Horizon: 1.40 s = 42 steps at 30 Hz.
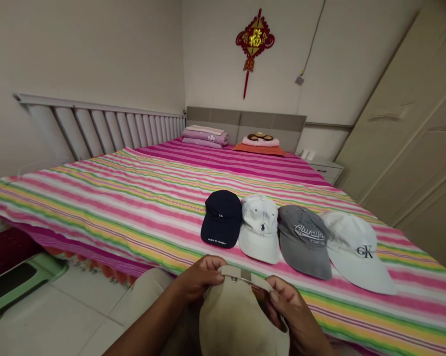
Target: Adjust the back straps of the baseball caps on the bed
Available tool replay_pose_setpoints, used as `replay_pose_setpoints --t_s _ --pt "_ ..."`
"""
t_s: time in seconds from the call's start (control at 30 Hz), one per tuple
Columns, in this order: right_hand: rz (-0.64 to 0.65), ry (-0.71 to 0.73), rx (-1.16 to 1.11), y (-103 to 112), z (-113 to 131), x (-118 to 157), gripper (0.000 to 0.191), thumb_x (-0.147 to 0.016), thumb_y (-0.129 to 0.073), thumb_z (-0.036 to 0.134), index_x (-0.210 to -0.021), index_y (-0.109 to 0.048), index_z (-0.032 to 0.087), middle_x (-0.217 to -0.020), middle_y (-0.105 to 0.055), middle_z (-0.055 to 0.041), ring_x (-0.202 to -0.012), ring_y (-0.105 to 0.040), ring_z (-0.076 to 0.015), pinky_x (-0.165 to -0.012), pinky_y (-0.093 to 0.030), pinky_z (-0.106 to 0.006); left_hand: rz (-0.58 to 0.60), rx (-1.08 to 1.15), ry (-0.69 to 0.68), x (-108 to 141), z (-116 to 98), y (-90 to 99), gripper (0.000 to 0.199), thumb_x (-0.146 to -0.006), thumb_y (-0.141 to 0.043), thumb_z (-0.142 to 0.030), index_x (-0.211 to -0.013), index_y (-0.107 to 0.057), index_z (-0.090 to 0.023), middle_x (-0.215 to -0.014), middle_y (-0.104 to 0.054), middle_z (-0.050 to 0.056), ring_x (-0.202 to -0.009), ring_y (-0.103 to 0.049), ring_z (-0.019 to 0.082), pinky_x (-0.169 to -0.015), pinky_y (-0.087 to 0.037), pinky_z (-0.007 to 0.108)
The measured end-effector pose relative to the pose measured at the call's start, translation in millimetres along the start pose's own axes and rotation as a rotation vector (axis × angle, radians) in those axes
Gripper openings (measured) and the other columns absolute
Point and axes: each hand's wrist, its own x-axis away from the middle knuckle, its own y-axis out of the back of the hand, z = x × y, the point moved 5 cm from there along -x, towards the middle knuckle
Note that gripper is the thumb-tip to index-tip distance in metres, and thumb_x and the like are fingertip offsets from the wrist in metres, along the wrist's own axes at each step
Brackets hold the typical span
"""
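Observation:
A beige cap (233,316) is between my hands at the bed's near edge, its back strap and metal buckle turned up and away from me. My left hand (203,278) pinches the left end of the strap. At the strap's right end, my right hand (291,304) grips the cap with thumb and fingers. Just beyond lies a row of caps on the bed: a navy cap (222,217), a white cap with a small blue emblem (259,230), a grey cap with lettering (304,247) and a white CK cap (356,254).
The striped bedspread (115,198) covers the bed. Folded purple bedding (204,137) and a pink pillow (260,142) lie by the headboard (241,121). Left are a radiator (107,131) and a green stool (33,277); right are a nightstand (328,170) and a wardrobe (404,128).

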Motion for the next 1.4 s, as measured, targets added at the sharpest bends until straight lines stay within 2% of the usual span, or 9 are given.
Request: replay_pose_setpoints --t_s 0.27,0.53,0.67,0.9,1.07,1.2,1.3,1.4 --pt "-0.015 -0.022 0.11 -14 6 1 0.033 -0.07 -0.062 0.047 -0.066 -0.053 0.015 -0.041 -0.037 0.0076 -0.036 -0.024 -0.0036 -0.038 -0.017 -0.018 -0.079 -0.32 0.107 3 -17 -15.6 0.027 -0.043 -0.078 -0.019 -0.068 -0.068 -0.014 -0.061 -0.063 -0.003 -0.054 -0.051 0.007 -0.054 -0.036 0.018" --pt "-0.065 -0.061 0.193 -19 12 3 0.033 -0.069 -0.062 0.047 -0.065 -0.054 0.015 -0.045 -0.034 0.0077 -0.039 -0.022 -0.0037 -0.038 -0.014 -0.019 -0.125 -0.146 0.13 1 0 -21.8 0.024 -0.038 -0.075 -0.018 -0.059 -0.067 -0.011 -0.052 -0.061 0.0 -0.046 -0.047 0.006 -0.046 -0.031 0.018" --pt "-0.05 -0.054 0.183 -22 12 2 0.034 -0.069 -0.062 0.048 -0.063 -0.052 0.016 -0.043 -0.034 0.0081 -0.037 -0.021 -0.0034 -0.036 -0.013 -0.018 -0.134 -0.101 0.143 -1 9 -24.0 0.016 -0.042 -0.072 -0.018 -0.054 -0.066 -0.01 -0.046 -0.058 0.0 -0.039 -0.043 0.005 -0.042 -0.027 0.018" --pt "-0.02 -0.054 0.18 -26 11 -2 0.035 -0.069 -0.061 0.049 -0.062 -0.05 0.016 -0.04 -0.033 0.0094 -0.033 -0.019 -0.0026 -0.034 -0.011 -0.019 -0.178 -0.086 0.178 -3 12 -26.7 0.013 -0.041 -0.071 -0.016 -0.051 -0.065 -0.01 -0.044 -0.059 0.001 -0.036 -0.044 0.006 -0.039 -0.029 0.018" --pt "0.017 -0.051 0.209 -27 9 -3 0.037 -0.067 -0.062 0.05 -0.06 -0.05 0.016 -0.041 -0.031 0.0096 -0.033 -0.018 -0.0023 -0.034 -0.01 -0.019 -0.176 -0.079 0.166 -4 13 -31.1 0.014 -0.043 -0.071 -0.018 -0.047 -0.06 -0.011 -0.037 -0.051 -0.004 -0.031 -0.035 0.003 -0.035 -0.023 0.017" --pt "-0.057 -0.041 0.163 -23 9 -3 0.038 -0.066 -0.063 0.049 -0.056 -0.045 0.017 -0.04 -0.029 0.0102 -0.034 -0.016 -0.0027 -0.035 -0.01 -0.02 -0.238 -0.047 0.139 -3 13 -27.8 0.02 -0.041 -0.073 -0.018 -0.045 -0.054 -0.012 -0.036 -0.049 -0.005 -0.032 -0.036 0.003 -0.035 -0.024 0.017" --pt "-0.166 -0.027 0.067 -17 11 -2 0.036 -0.066 -0.064 0.043 -0.055 -0.041 0.018 -0.04 -0.026 0.0106 -0.037 -0.015 -0.0036 -0.037 -0.01 -0.02 -0.21 0.017 0.098 -3 11 -24.6 0.027 -0.04 -0.076 -0.023 -0.048 -0.052 -0.013 -0.038 -0.05 -0.004 -0.033 -0.038 0.005 -0.037 -0.027 0.018" --pt "-0.256 0.049 -0.114 -9 14 -3 0.033 -0.071 -0.06 0.039 -0.055 -0.039 0.019 -0.04 -0.027 0.0102 -0.037 -0.018 -0.005 -0.038 -0.014 -0.02 -0.167 0.108 0.029 -5 6 -22.6 0.033 -0.043 -0.076 -0.028 -0.048 -0.046 -0.015 -0.04 -0.047 -0.005 -0.035 -0.038 0.005 -0.038 -0.027 0.018"
